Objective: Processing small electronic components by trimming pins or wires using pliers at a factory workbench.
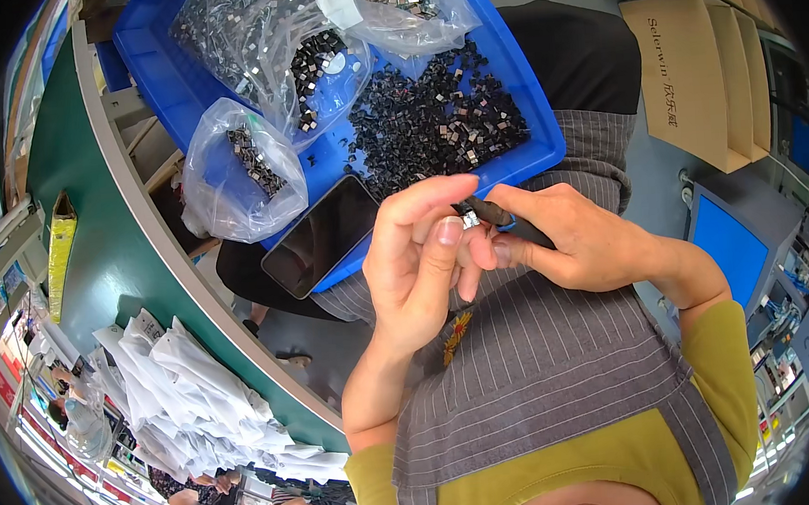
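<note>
1. Metal, small and silvery: a tiny square part (469,218) sits pinched at the fingertips of the left hand (421,259), thumb and forefinger closed narrow on it, other fingers curled in behind.
2. Right hand (584,240) grips a dark pen-like tool (505,217) with a blue ring near the tip; fingers wrapped tight round the shaft, the tip touching the small part.
3. Both hands meet in mid-air above the lap, over a grey striped apron (534,356) worn on a yellow-green top; thumbs just beside each other.
4. Blue plastic tray (530,103) lies on the lap just beyond the hands, its near rim right behind the fingertips.
5. Loose heap of small black and silver parts (433,119) spread over the tray floor on the right side.
6. Three clear plastic bags of the same kind of parts: one (239,170) hanging over the tray's left rim, one (268,46) in the tray's middle, one (406,4) at the far end.
7. Dark phone (321,237), screen off, lies on the tray's near-left corner, just left of the left hand.
8. Green table edge (114,263) curves down the left; pile of white plastic bags (199,398) on it.
9. Cardboard boxes (692,73) stacked at upper right, well apart from the hands.
</note>
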`<state>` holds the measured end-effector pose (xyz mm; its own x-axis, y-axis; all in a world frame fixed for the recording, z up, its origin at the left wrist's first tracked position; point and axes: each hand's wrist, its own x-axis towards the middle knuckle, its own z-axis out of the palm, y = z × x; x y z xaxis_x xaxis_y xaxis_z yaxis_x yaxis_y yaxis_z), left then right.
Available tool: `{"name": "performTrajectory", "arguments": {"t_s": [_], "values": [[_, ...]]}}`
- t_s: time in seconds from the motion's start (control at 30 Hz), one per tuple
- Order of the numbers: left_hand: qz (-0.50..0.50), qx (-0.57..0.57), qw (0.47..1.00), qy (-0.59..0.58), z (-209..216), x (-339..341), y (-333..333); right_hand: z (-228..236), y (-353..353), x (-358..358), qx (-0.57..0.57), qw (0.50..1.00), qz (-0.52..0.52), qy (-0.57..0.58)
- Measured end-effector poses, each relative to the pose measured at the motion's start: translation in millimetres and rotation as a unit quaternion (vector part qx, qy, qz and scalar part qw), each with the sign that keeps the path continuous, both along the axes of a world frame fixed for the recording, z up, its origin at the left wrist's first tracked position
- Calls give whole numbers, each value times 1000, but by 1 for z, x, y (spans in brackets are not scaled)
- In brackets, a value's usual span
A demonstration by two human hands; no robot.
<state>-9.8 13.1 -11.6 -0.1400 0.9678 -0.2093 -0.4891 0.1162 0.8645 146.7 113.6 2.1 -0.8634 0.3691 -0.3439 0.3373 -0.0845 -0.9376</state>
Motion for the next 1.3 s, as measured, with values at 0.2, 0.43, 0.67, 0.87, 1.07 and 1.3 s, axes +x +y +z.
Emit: {"name": "performTrajectory", "arguments": {"t_s": [0.2,0.43,0.67,0.87,1.07,1.3], "values": [[15,-3,998,59,5,4,3,1,5,-1,-148,988,24,-36],[16,41,992,115,0,-1,2,-5,2,2,-41,998,40,-1],[80,59,977,191,-3,8,7,1,7,0,-95,994,55,-12],[70,51,975,206,-5,8,7,2,8,0,-92,993,72,-27],[35,18,980,197,-2,2,6,4,11,0,-85,992,83,-34],[22,-61,978,197,6,-7,3,3,6,1,-53,996,66,-42]]}}
